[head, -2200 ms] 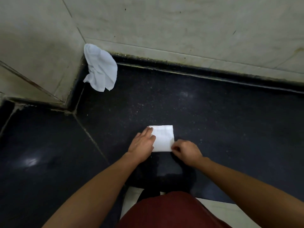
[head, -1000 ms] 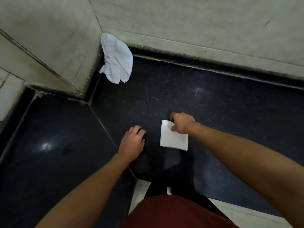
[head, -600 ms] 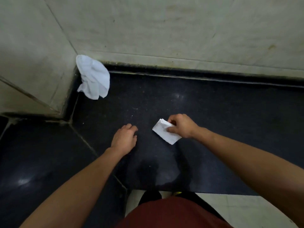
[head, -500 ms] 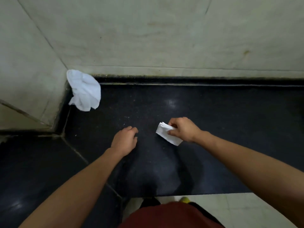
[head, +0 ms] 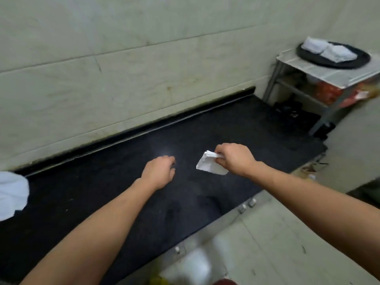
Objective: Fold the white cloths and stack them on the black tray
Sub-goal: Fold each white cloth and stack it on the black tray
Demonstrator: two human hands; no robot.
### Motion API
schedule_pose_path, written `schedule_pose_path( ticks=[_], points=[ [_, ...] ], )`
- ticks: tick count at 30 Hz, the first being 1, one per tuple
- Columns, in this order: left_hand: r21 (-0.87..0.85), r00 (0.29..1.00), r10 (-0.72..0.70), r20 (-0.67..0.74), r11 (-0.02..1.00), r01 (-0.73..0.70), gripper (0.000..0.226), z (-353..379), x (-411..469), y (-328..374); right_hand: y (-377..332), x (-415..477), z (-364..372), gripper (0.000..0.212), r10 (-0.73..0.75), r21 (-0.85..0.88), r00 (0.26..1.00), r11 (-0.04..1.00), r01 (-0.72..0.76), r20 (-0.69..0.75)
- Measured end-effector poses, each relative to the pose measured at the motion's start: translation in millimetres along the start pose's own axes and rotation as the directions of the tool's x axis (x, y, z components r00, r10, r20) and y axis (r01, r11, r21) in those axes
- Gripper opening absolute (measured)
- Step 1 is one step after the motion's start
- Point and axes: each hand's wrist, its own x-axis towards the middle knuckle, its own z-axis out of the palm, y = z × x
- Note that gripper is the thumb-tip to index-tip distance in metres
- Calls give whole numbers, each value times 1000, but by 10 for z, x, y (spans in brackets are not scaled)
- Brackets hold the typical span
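My right hand grips a small folded white cloth and holds it above the black counter. My left hand hovers low over the counter to its left, fingers loosely curled and holding nothing. An unfolded white cloth lies crumpled at the far left edge of the view. The black tray sits on a small stand at the upper right, with two folded white cloths lying on it side by side.
A pale tiled wall runs behind the counter. The metal stand under the tray has a lower shelf with red packets. Pale floor tiles lie below the counter's front edge.
My right hand picked the folded cloth up off the counter and my left hand let go of it. My head turned right, so the tray came into view and the crumpled cloth slid to the left edge.
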Motion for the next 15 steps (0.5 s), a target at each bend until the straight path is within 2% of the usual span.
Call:
schedule_pose_path(
  ticks=[7,15],
  points=[
    [21,964,267,5,964,-267,28,110,583,1812,1417,-948,-397,22,215,-72,974,973,-220,-66],
    [47,896,441,55,895,-443,26,216,1371,3002,2633,-1508,-565,19,427,-39,898,900,-433,-106]
  ],
)
